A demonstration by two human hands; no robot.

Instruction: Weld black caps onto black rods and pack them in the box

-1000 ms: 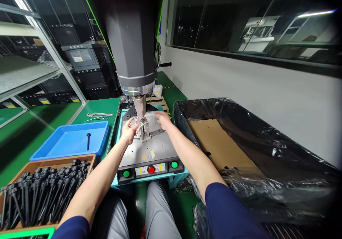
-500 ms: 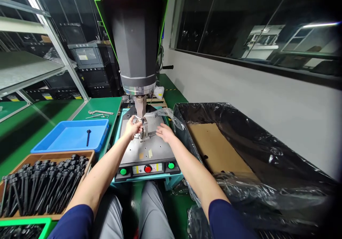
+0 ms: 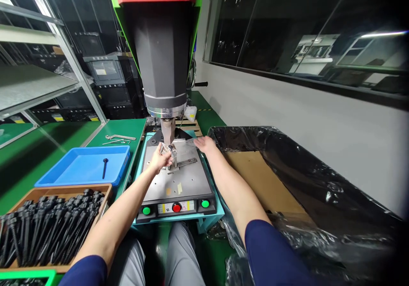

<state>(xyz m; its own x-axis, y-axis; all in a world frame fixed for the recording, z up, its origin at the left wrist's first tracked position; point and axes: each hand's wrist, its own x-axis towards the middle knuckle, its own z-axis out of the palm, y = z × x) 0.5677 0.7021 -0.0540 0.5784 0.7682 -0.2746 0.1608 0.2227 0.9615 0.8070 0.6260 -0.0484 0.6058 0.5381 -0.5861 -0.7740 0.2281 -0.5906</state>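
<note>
Bolts (image 3: 47,230), black and heaped, fill a brown tray at lower left; above it a blue tray (image 3: 83,166) holds one bolt. At centre, the left hand (image 3: 159,160) pinches a small clear piece (image 3: 166,148) on the fixture under the press horn (image 3: 168,130). Right of it, the right hand (image 3: 205,143) lies fingers loosely apart at the plate's far edge, beside the plastic-lined box (image 3: 287,166).

Press horn (image 3: 167,128) blocks overhead; metal plate (image 3: 185,179) front open.
</note>
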